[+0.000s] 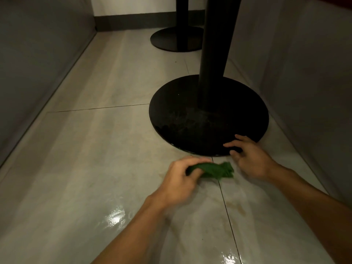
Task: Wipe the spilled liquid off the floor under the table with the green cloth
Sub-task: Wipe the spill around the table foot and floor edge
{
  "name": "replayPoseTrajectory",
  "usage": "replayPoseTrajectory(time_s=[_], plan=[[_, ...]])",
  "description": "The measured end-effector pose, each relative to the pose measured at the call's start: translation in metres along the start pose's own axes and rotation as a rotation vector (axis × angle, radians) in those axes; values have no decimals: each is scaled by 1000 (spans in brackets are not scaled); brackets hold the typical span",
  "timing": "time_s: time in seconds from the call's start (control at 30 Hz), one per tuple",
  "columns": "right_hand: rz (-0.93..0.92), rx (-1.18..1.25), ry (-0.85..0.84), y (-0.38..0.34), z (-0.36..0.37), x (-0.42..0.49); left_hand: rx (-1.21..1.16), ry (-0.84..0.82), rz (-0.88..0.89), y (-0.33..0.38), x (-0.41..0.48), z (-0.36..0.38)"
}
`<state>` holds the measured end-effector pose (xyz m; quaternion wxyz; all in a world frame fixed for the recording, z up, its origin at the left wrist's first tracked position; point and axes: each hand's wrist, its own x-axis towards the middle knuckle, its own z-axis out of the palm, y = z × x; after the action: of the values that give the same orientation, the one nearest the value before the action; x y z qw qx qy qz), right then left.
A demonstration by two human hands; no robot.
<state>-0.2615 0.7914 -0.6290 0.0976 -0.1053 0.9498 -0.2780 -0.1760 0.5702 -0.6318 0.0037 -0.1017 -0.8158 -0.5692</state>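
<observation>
Left hand grips green cloth on floor.

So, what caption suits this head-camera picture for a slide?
Left hand grips the bunched green cloth on the wet tiled floor; right hand open at the round black table base.

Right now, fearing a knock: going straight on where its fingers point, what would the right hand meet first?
Probably the black table base: the right hand holds its fingertips at the near rim; touching or not is unclear.
</observation>
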Motion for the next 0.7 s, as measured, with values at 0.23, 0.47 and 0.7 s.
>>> replayPoseTrajectory(time_s=[0.23,0.47,0.7], plan=[[-68,-104,-61,2,12,-22,429,326,44,-17,9,-73],[-50,-105,-57,-2,13,-21,803,143,-127,-55,14,-66],[-37,-114,-34,-2,16,-22,733,138,-58,-33,-69,-22]])
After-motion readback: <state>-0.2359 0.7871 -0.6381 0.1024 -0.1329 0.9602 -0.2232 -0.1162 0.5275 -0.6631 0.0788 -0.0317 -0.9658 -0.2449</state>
